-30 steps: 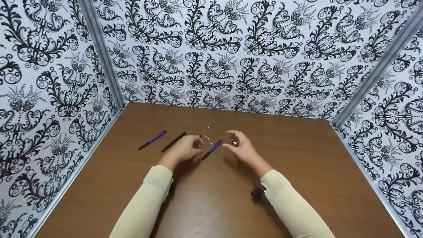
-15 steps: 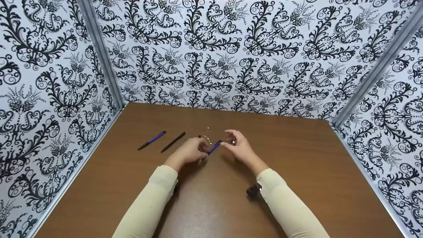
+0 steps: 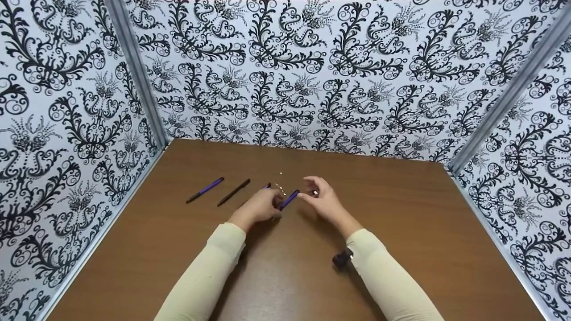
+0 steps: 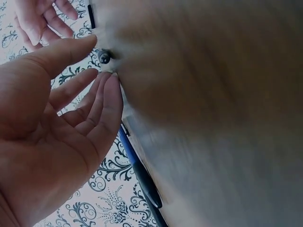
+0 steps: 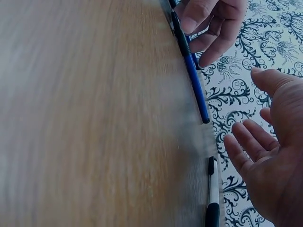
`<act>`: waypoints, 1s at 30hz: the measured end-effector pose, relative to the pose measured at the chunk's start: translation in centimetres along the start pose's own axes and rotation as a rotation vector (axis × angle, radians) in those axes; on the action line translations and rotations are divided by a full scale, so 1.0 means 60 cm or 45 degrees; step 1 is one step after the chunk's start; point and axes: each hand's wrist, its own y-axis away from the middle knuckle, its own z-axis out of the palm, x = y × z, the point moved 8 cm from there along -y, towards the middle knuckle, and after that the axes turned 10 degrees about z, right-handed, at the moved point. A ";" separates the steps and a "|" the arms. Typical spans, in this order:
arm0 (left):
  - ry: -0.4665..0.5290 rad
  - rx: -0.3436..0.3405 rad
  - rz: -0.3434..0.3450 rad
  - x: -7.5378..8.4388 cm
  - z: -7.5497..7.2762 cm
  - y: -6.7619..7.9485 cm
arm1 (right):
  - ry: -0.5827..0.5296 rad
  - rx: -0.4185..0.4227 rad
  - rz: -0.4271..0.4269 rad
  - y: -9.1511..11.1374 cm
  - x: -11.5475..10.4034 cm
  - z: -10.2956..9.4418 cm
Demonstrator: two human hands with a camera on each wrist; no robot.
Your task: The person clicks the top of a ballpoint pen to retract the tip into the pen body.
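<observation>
A blue pen [image 3: 290,199] with dark ends lies slantwise on the table between the hands. My left hand [image 3: 258,206] is at the near end of this pen and hides that end from above. In the left wrist view, the pen's tip [image 4: 104,57] points at the camera, between thumb and fingers that stand apart. My right hand [image 3: 324,197] hovers just right of the pen's far end, fingers loosely bent and thumb apart. A white pen with black parts [image 5: 214,189] lies below it in the right wrist view; from above it is mostly hidden.
To the left lie a blue pen [image 3: 205,189] and a black pen [image 3: 233,192], roughly parallel. Another pen [image 3: 267,186] shows only its far end past the left hand. Patterned walls [image 3: 294,89] enclose the brown table [image 3: 285,285] on the back and sides.
My left hand has moved right to the middle blue pen's near end, uncovering more of the pens behind it. My right hand has shifted slightly left. The pens look unmoved.
</observation>
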 end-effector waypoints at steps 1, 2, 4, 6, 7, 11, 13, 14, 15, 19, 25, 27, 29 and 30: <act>-0.015 -0.008 -0.006 -0.001 0.001 -0.001 | 0.004 0.000 -0.005 0.000 0.000 0.000; -0.033 -0.015 -0.011 -0.001 0.002 -0.001 | 0.010 -0.001 -0.009 0.000 0.000 -0.001; -0.068 -0.024 -0.023 -0.001 0.001 -0.002 | 0.024 0.002 -0.021 0.000 0.000 -0.001; -0.101 -0.036 -0.037 -0.002 0.002 -0.003 | 0.037 0.004 -0.036 0.000 -0.001 -0.002; -0.115 -0.043 -0.043 -0.002 0.002 -0.003 | 0.040 0.005 -0.042 0.000 -0.002 -0.002; -0.163 -0.054 -0.038 -0.004 0.006 -0.006 | 0.030 0.012 -0.045 -0.001 -0.002 -0.003; -0.175 -0.062 -0.041 -0.005 0.008 -0.007 | 0.020 0.012 -0.041 0.000 -0.002 -0.003; -0.178 -0.060 -0.043 -0.006 0.009 -0.008 | 0.018 0.014 -0.038 0.000 -0.002 -0.003; -0.181 -0.057 -0.045 -0.006 0.010 -0.008 | 0.015 0.015 -0.035 0.000 -0.002 -0.004; -0.182 -0.051 -0.056 -0.007 0.011 -0.010 | 0.025 0.019 -0.012 0.001 -0.001 -0.004; -0.173 -0.039 -0.119 -0.008 0.009 -0.008 | 0.007 0.012 0.004 0.002 -0.002 -0.002; -0.167 -0.036 -0.126 -0.008 0.008 -0.008 | -0.008 0.008 0.015 0.001 -0.001 -0.001; -0.160 -0.026 -0.118 -0.009 0.006 -0.008 | -0.016 0.010 0.021 0.000 0.000 -0.001; -0.155 -0.020 -0.112 -0.010 0.005 -0.008 | -0.020 0.013 0.022 0.000 0.000 -0.001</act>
